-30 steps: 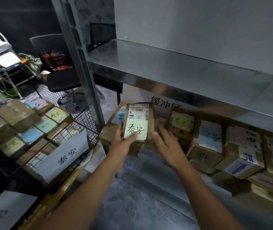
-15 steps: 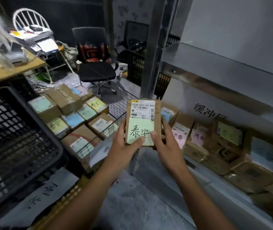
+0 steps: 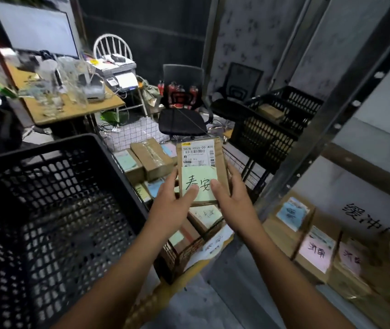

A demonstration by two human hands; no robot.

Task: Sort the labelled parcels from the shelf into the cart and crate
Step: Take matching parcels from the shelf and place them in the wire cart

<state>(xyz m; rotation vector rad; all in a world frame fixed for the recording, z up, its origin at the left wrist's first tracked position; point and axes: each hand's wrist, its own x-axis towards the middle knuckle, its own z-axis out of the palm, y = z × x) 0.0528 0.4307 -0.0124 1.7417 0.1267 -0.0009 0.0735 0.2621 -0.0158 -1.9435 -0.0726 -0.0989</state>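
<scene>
both hands hold one flat cardboard parcel (image 3: pixel 201 162) upright in the air, over the wire cart (image 3: pixel 132 136) in the middle of the scene, clear of the shelf (image 3: pixel 319 129) on the right. the left hand (image 3: pixel 172 205) grips its lower left edge and the right hand (image 3: pixel 230 198) its lower right edge. both thumbs are pressed on the front over a green handwritten note (image 3: pixel 199 184), and the right fingers (image 3: pixel 233 172) curl round the side. the left fingers are hidden behind the box. a printed shipping label (image 3: pixel 197 154) sits above the note.

the step in hand looks like the carry: the parcel is off the shelf, its note faces the person, and it is not yet set down. the cart below already holds many labelled parcels (image 3: pixel 151 160), some stacked at the near right end. a white paper sign (image 3: pixel 215 243) hangs on the cart's near wall, too blurred to read with confidence. the black plastic crate (image 3: pixel 47 210) fills the near left.

the next move calls for matching the note to the right container, most likely the cart since the parcel hangs over it. then the parcel should be tipped flat and lowered into a gap among the boxes, note upward, before both grips are eased off. more labelled parcels (image 3: pixel 317 252) wait on the lower shelf at the right.
</scene>
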